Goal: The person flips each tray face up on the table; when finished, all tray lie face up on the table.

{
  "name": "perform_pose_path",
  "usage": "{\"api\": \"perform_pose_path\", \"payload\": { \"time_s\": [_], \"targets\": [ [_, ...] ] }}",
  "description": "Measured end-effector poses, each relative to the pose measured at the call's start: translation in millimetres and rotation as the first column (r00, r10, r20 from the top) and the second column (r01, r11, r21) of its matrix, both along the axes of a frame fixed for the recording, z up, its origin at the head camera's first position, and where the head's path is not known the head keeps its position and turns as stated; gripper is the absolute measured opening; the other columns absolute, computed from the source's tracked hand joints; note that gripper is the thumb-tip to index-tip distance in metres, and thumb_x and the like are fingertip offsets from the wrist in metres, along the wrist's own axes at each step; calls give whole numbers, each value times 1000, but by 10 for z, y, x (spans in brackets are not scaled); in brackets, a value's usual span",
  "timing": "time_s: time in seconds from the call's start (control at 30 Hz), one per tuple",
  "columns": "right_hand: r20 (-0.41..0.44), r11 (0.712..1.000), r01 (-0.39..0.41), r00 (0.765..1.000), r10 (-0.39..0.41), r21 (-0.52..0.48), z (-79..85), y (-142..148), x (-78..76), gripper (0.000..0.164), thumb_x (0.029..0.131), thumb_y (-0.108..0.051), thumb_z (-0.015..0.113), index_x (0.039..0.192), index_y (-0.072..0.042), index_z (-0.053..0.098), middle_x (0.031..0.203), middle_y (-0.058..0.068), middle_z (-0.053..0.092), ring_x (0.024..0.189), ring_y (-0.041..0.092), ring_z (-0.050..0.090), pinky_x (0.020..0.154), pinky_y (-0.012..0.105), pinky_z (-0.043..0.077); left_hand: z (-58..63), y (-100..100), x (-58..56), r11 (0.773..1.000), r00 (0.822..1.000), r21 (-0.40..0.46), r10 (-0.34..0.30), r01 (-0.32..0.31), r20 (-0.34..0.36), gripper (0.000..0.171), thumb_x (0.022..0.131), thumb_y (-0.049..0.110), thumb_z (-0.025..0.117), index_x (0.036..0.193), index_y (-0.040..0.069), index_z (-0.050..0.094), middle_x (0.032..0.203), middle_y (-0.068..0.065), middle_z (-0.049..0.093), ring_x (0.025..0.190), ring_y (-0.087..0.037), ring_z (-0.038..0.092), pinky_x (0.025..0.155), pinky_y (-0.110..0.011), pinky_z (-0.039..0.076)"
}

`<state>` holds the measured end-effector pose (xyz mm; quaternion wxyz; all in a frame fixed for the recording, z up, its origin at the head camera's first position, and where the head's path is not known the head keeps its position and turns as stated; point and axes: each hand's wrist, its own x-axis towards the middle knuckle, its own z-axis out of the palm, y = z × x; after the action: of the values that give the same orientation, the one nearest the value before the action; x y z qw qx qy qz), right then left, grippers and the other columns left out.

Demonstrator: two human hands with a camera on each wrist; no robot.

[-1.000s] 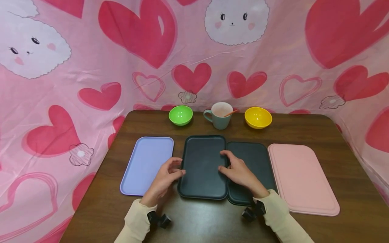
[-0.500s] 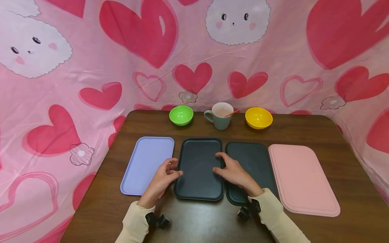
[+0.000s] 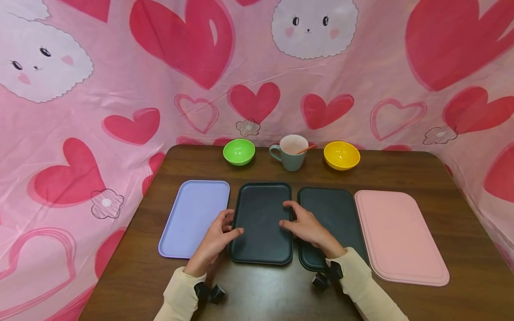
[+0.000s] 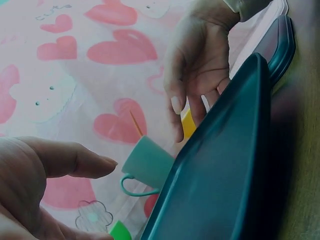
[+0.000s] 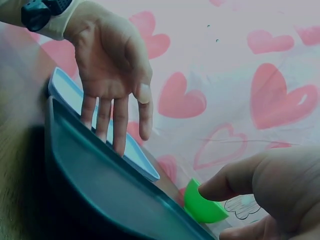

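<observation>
A dark green rectangular tray (image 3: 263, 223) lies in the middle of the table, with a hand at each long side. At its left edge is my left hand (image 3: 214, 238), fingers outside the rim and thumb over it. My right hand (image 3: 307, 225) is at the opposite edge in the same way. In the right wrist view, the left hand's fingers (image 5: 104, 117) hang straight down behind the rim, thumb apart from it. The left wrist view shows the right hand (image 4: 200, 70) with loosely extended fingers, tips partly hidden by the tray. Neither hand visibly pinches the rim.
Left is a lavender tray (image 3: 194, 218). A second dark green tray (image 3: 335, 218) and a pink tray (image 3: 401, 236) lie to the right. Along the back stand a green bowl (image 3: 239, 152), a teal mug (image 3: 292, 154) holding an orange stick, and a yellow bowl (image 3: 341, 156).
The middle dark green tray has shifted left between both hands, opening a narrow gap from the second dark tray. Most of that shift came early; the last half second shows little movement.
</observation>
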<state>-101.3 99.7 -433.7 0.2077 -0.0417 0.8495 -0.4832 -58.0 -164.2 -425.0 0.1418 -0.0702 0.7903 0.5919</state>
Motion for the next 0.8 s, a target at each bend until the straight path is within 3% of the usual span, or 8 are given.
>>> {"api": "perform_pose_path", "payload": {
  "time_s": [0.13,0.2,0.27,0.47,0.6,0.8],
  "targets": [
    [28,998,35,999,-34,-45,-13,-14,-4,60,89,-20,70,144,-12,47,106,21,65,54,17,56,58,31,51,4,-13,-10,1000,1000,-2,-1,1,7,69,86,13,70,146,0,39,150,-31,43,127,-43,47,102,-54,47],
    [43,996,51,998,-48,-76,-23,-20,-9,59,90,-18,69,144,-11,48,133,27,56,58,16,57,58,32,53,2,-24,-20,1000,1000,-5,1,-1,7,69,86,13,70,146,0,38,151,-31,42,128,-44,46,103,-56,46],
    [59,992,63,997,-57,-107,-33,-27,-14,58,90,-17,68,144,-10,47,148,30,45,61,15,57,59,32,54,8,-33,-28,1000,1000,-7,3,-3,5,70,86,13,69,147,-1,37,151,-32,41,129,-45,46,104,-57,45],
    [89,987,80,994,-68,-141,-48,-46,-18,57,91,-15,67,144,-9,47,157,31,35,69,15,58,62,32,54,39,-40,-5,1000,1000,-7,-11,11,16,72,87,13,70,148,0,35,154,-32,37,136,-48,41,109,-62,39],
    [104,986,86,992,-72,-142,-39,-59,-7,56,92,-15,67,144,-9,46,158,30,33,88,18,65,66,33,56,60,-32,19,999,999,-31,-42,42,10,75,87,14,71,150,1,33,156,-33,33,141,-50,36,110,-64,37],
    [116,982,97,990,-79,-163,-34,-65,13,57,92,-15,67,144,-8,46,159,30,31,113,28,65,71,35,59,67,-17,33,997,998,-35,-68,68,-1,79,86,14,72,152,-1,29,159,-32,28,149,-49,26,117,-67,25]
  ]
}}
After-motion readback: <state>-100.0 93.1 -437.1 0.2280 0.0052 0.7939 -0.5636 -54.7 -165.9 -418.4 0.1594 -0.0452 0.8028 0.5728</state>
